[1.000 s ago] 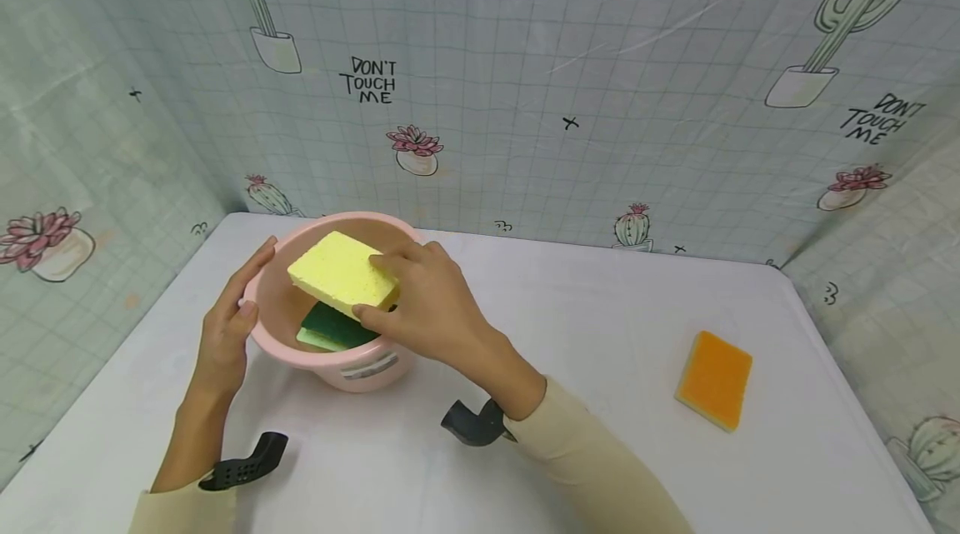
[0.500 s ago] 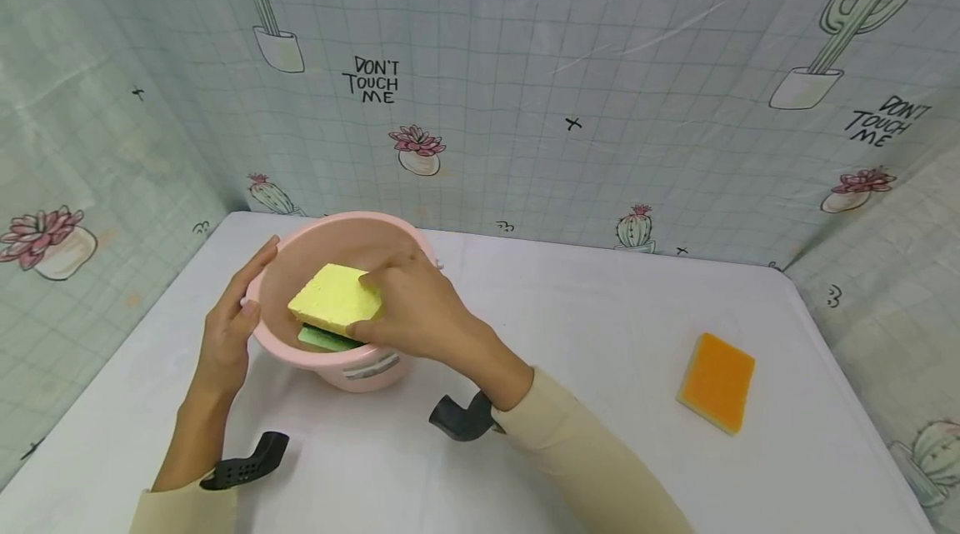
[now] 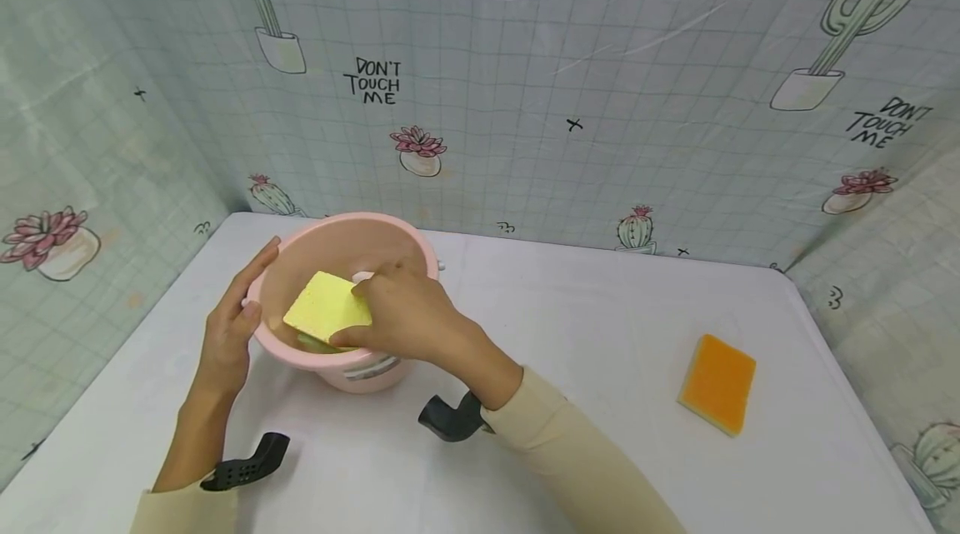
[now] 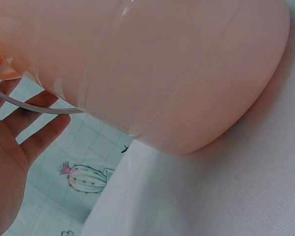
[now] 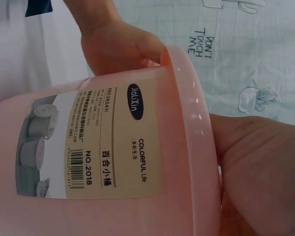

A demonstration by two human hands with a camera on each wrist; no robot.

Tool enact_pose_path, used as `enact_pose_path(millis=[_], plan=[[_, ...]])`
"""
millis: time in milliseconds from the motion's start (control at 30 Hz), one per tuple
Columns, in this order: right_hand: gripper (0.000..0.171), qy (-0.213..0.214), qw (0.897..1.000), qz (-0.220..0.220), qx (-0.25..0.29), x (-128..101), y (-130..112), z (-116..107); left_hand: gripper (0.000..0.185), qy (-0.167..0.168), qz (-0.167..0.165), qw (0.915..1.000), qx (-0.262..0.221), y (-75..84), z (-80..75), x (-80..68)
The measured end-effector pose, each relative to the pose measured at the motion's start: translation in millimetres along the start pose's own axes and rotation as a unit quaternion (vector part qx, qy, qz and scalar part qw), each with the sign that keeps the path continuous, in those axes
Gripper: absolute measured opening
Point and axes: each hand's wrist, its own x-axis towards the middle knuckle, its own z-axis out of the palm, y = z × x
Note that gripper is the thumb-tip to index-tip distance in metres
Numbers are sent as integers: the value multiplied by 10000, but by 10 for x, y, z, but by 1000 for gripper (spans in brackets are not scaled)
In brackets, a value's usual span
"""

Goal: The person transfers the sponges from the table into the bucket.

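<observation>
Head view: one pink basin (image 3: 420, 247) stands at ten o'clock on the white table (image 3: 585, 351). Three sponges show: a yellow sponge (image 3: 326, 306) inside the basin, pinched by the right hand (image 3: 405, 317) between curled fingers and thumb; a green sponge (image 3: 311, 342) beneath it, mostly hidden; an orange sponge (image 3: 717, 382) lying apart at three o'clock. The left hand (image 3: 232, 326) rests straight-fingered against the basin's nine o'clock rim.

Left wrist view: the basin's wall fills the frame; fingers are cut off.

Right wrist view: the label (image 5: 93, 142) faces out; the sponges are hidden.
</observation>
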Motion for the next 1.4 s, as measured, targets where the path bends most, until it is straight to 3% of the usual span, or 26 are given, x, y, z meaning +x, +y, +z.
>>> enact_pose_path(millis=[133,333,567,767,933,1200,1400], plan=[[37,-213,9997,-7,-70,-8,0,-14,52,-13,5,10000,48,4,4,-8],[44,-272,9989,-69,370,-14,28,-34,52,-2,-35,10000,42,13,12,-17],[41,317,9945,-362,928,-56,65,-73,52,30,24,10000,63,13,15,-1],[38,859,9927,-120,842,-172,113,-117,51,58,143,9999,53,-4,6,4],[38,1394,9847,-68,1042,-304,192,-159,51,41,154,9999,21,-4,3,5],[39,2134,9735,166,798,-557,458,-208,51,14,131,9999,-46,-7,10,11],[39,2477,9641,485,824,-748,724,-211,51,15,323,9994,-89,11,11,19]])
